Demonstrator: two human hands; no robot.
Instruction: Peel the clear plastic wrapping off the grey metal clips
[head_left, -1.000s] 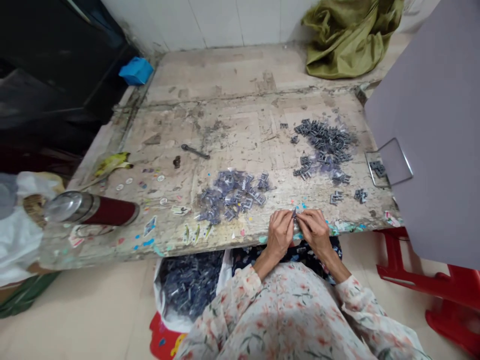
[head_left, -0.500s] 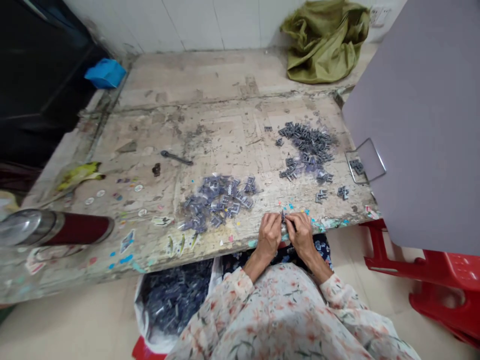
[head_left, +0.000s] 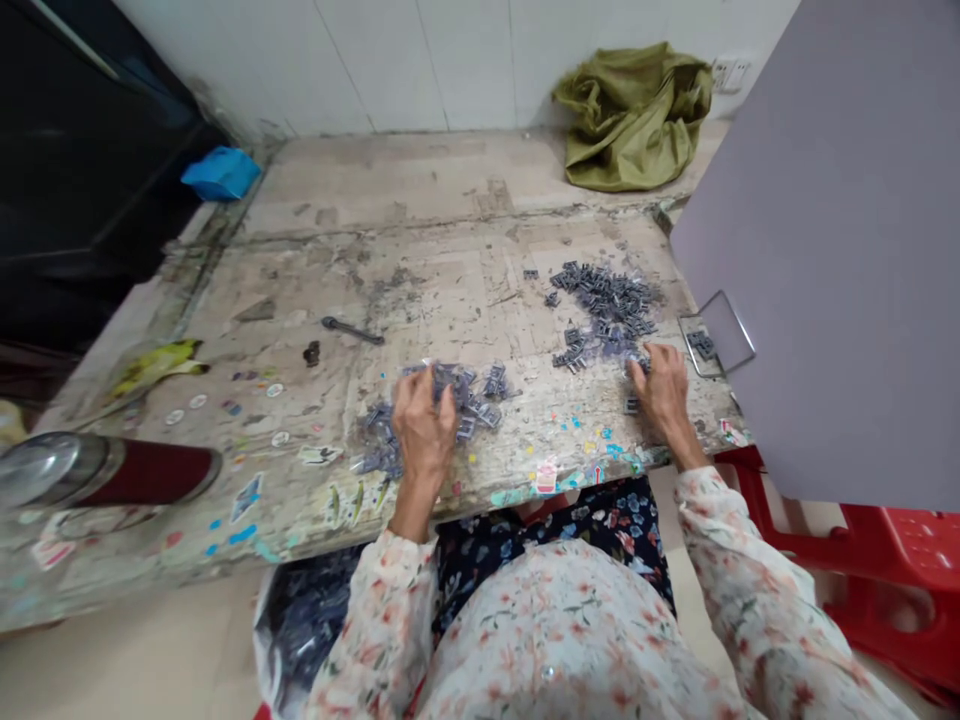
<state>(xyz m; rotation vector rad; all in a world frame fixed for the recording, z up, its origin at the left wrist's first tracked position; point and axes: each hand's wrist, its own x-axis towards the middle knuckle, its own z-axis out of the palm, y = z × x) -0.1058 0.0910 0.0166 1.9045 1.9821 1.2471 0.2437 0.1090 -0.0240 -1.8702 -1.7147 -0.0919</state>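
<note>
My left hand (head_left: 424,420) rests on a pile of small grey plastic pieces in clear purplish wrapping (head_left: 472,400). Its thumb stands apart from the fingers, whose tips are partly hidden among the pieces. Over to the right, my right hand (head_left: 664,388) is low over the tabletop, thumb and forefinger apart. Beside its fingertips lie a few loose grey plastic pieces (head_left: 631,404), partly covered by the hand. Just beyond it spreads a heap of dark grey toothed plastic pieces (head_left: 607,295). I can make out nothing held in either hand.
A dark red flask (head_left: 150,472) lies at the left, near a banana peel (head_left: 161,365). A grey rod-like tool (head_left: 352,330) lies mid-table. Olive cloth (head_left: 637,120) sits at the back. A grey panel (head_left: 825,270) stands right; below the table is a filled white bag (head_left: 264,640).
My hands were together at the table's front edge, pinching a small dark piece. They have parted: the left went to the wrapped pile, the right toward the grey heap. The small piece is no longer visible between them.
</note>
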